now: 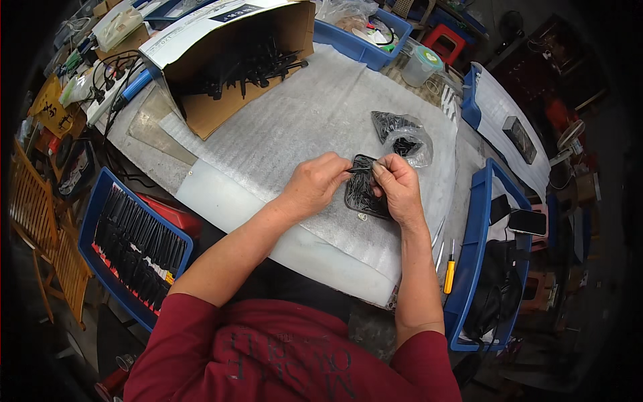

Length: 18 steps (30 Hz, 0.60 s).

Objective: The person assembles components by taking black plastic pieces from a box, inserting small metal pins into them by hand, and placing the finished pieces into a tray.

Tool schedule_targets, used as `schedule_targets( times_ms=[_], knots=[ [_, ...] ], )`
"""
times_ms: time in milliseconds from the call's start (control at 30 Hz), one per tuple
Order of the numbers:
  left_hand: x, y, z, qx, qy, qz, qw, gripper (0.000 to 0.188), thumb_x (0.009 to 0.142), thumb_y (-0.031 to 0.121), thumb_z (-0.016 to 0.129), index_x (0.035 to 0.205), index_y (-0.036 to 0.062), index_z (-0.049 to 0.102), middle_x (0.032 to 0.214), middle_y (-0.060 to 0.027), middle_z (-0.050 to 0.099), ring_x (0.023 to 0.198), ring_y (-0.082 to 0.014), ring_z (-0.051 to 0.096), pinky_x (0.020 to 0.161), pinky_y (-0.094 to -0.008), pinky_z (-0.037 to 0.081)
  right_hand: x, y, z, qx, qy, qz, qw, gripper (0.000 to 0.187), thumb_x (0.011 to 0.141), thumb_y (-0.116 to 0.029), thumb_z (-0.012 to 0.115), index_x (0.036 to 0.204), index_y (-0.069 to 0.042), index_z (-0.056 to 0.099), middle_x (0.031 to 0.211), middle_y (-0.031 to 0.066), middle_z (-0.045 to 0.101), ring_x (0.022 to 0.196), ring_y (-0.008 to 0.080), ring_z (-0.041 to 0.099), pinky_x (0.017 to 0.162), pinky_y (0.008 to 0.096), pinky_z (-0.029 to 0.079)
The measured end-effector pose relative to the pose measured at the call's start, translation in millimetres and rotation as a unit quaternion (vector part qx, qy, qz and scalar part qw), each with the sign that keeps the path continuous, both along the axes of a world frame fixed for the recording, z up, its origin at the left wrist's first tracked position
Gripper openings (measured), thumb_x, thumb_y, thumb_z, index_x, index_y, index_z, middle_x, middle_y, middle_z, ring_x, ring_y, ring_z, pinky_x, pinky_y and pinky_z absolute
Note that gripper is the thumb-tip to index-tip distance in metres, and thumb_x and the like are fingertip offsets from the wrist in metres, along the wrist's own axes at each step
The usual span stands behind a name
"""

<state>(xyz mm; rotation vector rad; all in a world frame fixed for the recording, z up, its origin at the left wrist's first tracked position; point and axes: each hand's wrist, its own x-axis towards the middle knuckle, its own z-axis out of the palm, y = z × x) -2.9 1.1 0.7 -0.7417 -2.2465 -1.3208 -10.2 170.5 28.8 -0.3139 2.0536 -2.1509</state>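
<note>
Both hands meet over a black rounded tray [362, 199] filled with thin metal pins. My left hand [315, 182] pinches a small thin dark piece, whose tip shows at the fingertips. Just to the right, my right hand [400, 186] is closed in a pinch with its thumb on top; what it grips is too small to make out. A clear plastic bag [418, 149] with small black parts lies beyond the right hand. At the far left, an opened cardboard box [201, 110] lies on its side, holding many black slender parts.
White foam sheet [281, 114] covers the table. A blue tray of packed black pieces [137, 244] stands at left. At right are a yellow-handled screwdriver [449, 276], a blue bin [472, 261] and a phone [527, 222]. A lidded clear tub [422, 65] stands at the back.
</note>
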Motion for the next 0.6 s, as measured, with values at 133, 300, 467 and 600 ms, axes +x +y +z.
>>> schedule_targets(
  times_ms=[133, 300, 467, 600],
  knots=[
    [1.3, 0.4, 0.8, 0.001, -0.009, 0.0, 1.0, 0.007, 0.073, 0.002, 0.057, 0.079, 0.0015, 0.054, 0.068, -0.0081, 0.051, 0.058, -0.0216, 0.052, 0.051, -0.0308, 0.041, 1.4, 0.0, 2.4, 0.013, 0.004, 0.003, 1.0, 0.012, 0.083, -0.01, 0.05, 0.073, -0.003, 0.048, 0.06, -0.0019, 0.044, 0.05, 0.0039, 0.039, 0.045, 0.0173, 0.032],
    [0.4, 0.6, -0.1, -0.008, 0.027, 0.008, 1.0, 0.008, 0.071, 0.001, 0.058, 0.078, 0.0016, 0.054, 0.067, -0.0085, 0.052, 0.058, -0.0224, 0.053, 0.051, -0.0308, 0.042, 0.6, 1.6, 2.4, 0.055, 0.021, 0.012, 0.998, 0.012, 0.082, -0.01, 0.051, 0.073, -0.002, 0.049, 0.059, -0.0033, 0.043, 0.05, 0.0033, 0.038, 0.045, 0.0175, 0.031],
    [0.0, 0.1, 3.4, -0.04, 0.104, 0.034, 0.993, 0.01, 0.068, 0.0, 0.059, 0.076, 0.0018, 0.054, 0.066, -0.0087, 0.053, 0.059, -0.0225, 0.054, 0.051, -0.0309, 0.043, 0.3, 3.2, 2.3, 0.083, 0.021, 0.019, 0.996, 0.013, 0.081, -0.011, 0.052, 0.073, -0.002, 0.049, 0.059, -0.0043, 0.043, 0.051, 0.0026, 0.037, 0.045, 0.0177, 0.03],
    [0.3, -0.3, 2.9, -0.06, 0.121, 0.036, 0.99, 0.011, 0.067, 0.006, 0.06, 0.075, 0.005, 0.052, 0.065, -0.0064, 0.05, 0.059, -0.0228, 0.053, 0.051, -0.0319, 0.043, -0.9, 5.8, -1.2, 0.099, 0.03, 0.02, 0.994, 0.012, 0.081, -0.01, 0.052, 0.072, -0.002, 0.05, 0.059, -0.0046, 0.042, 0.053, 0.0028, 0.036, 0.046, 0.0185, 0.03]
  ],
)
